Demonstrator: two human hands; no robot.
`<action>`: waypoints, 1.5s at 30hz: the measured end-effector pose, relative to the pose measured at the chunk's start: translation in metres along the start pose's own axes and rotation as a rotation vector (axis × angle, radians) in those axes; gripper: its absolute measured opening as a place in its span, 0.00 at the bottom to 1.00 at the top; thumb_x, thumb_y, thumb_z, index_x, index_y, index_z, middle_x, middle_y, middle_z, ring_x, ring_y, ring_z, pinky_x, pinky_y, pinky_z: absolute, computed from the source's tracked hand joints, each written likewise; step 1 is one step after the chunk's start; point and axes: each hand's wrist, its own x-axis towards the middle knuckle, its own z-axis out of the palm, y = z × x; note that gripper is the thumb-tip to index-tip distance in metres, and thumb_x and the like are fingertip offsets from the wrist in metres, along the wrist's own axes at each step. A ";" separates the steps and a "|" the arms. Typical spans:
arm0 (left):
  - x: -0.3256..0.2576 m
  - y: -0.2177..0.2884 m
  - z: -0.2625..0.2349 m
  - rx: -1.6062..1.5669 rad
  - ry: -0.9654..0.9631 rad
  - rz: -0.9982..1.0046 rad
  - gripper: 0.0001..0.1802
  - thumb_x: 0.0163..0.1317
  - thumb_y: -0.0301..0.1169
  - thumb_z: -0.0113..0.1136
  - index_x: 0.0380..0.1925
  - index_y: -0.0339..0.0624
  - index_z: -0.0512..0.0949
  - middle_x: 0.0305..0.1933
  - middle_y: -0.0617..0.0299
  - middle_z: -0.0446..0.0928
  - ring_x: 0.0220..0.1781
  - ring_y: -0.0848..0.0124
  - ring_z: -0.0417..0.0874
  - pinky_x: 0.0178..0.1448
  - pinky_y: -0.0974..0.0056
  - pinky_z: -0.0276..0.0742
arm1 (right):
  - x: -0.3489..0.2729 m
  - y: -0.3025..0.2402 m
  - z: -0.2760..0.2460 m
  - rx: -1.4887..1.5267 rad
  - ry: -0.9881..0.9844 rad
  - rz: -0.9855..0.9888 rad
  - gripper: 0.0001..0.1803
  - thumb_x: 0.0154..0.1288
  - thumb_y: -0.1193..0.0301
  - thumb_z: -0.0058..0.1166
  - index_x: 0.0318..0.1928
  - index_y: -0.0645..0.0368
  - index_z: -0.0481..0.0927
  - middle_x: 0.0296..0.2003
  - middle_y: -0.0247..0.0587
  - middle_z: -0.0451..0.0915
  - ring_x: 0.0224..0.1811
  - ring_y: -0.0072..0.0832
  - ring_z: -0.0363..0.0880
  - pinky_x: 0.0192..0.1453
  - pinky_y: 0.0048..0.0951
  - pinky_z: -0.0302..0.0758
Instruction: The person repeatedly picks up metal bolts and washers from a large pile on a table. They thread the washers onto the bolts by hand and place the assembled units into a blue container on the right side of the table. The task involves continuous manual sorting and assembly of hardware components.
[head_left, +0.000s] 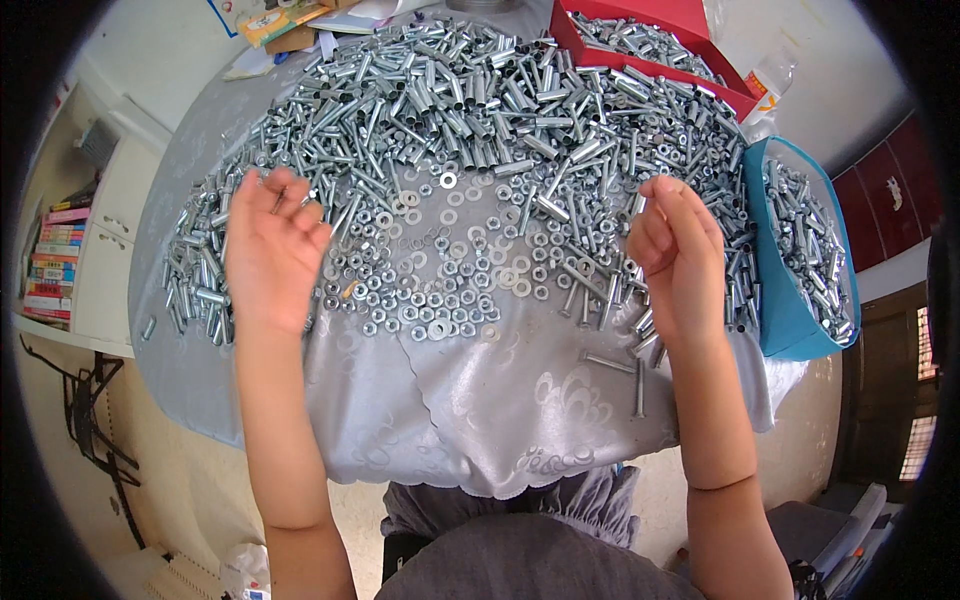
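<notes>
My left hand [275, 250] is raised over the left side of a big heap of metal parts. Its fingers are loosely bent and apart, slightly blurred, and I make out nothing held. Above the right side of the heap is my right hand [680, 245], its fingers curled in and thumb pressed to them; whatever they hold is hidden. Metal sleeves [430, 95] and bolts [590, 220] make up much of the heap. Between my hands lie loose hex nuts [465, 300] and flat washers [450, 197]. Two separate bolts [640, 388] rest nearer to me.
A grey patterned cloth [480, 410] covers the table. At the back right stands a red box [735, 95] of metal parts, with a clear bottle [770, 80] beside it. A blue fabric bin [800, 345] of bolts sits at the right edge. Papers [285, 25] lie at the back left.
</notes>
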 end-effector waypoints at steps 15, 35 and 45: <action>-0.045 -0.055 0.049 1.015 -0.294 0.317 0.05 0.60 0.28 0.53 0.31 0.37 0.72 0.29 0.66 0.72 0.30 0.78 0.70 0.38 0.74 0.66 | 0.024 -0.009 -0.022 -0.330 0.047 -0.054 0.08 0.61 0.68 0.50 0.32 0.61 0.76 0.16 0.24 0.63 0.17 0.12 0.58 0.21 0.16 0.54; 0.016 -0.109 0.083 1.830 -0.614 0.756 0.12 0.51 0.29 0.57 0.38 0.44 0.77 0.40 0.61 0.77 0.46 0.62 0.74 0.52 0.60 0.68 | -0.014 0.013 -0.009 -1.417 -0.422 -0.381 0.10 0.47 0.63 0.60 0.27 0.56 0.80 0.14 0.33 0.72 0.17 0.31 0.72 0.22 0.31 0.68; -0.032 -0.073 0.081 1.162 -0.434 0.605 0.09 0.49 0.22 0.61 0.34 0.39 0.77 0.38 0.60 0.77 0.42 0.70 0.78 0.46 0.67 0.71 | -0.019 -0.005 0.002 -0.522 -0.188 -0.396 0.06 0.56 0.78 0.55 0.35 0.63 0.73 0.18 0.27 0.70 0.19 0.11 0.66 0.21 0.15 0.62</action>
